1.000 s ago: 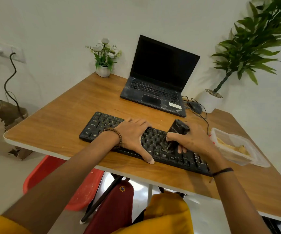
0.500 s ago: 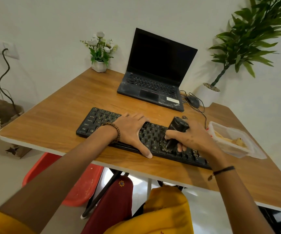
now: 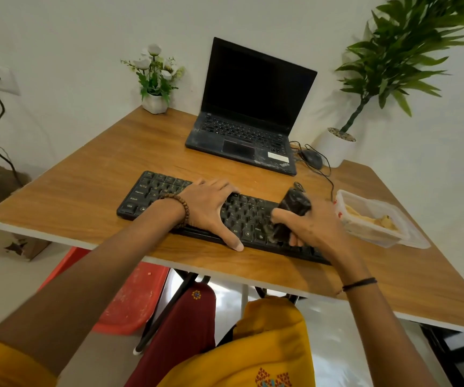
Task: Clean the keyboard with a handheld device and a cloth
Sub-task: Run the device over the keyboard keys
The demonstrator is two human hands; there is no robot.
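**Tilted handheld device (image 3: 293,208) held on keyboard (image 3: 155,192)**

The device stands on the keys' right half, near the table's (image 3: 85,191) front edge, and the right hand (image 3: 318,227) curls round it. The left hand (image 3: 207,205) lies flat mid-board, fingers straight. The device's lower end is blurred; the right wrist hides the keyboard's right end.

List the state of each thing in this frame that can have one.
laptop, lid open, screen dark.
keyboard, lying flat, left hand resting open on its keys.
handheld device, lower end on the keys, gripped by the right hand.
plastic container, holds yellowish contents; lid unclear.
mouse, untouched beside the laptop.
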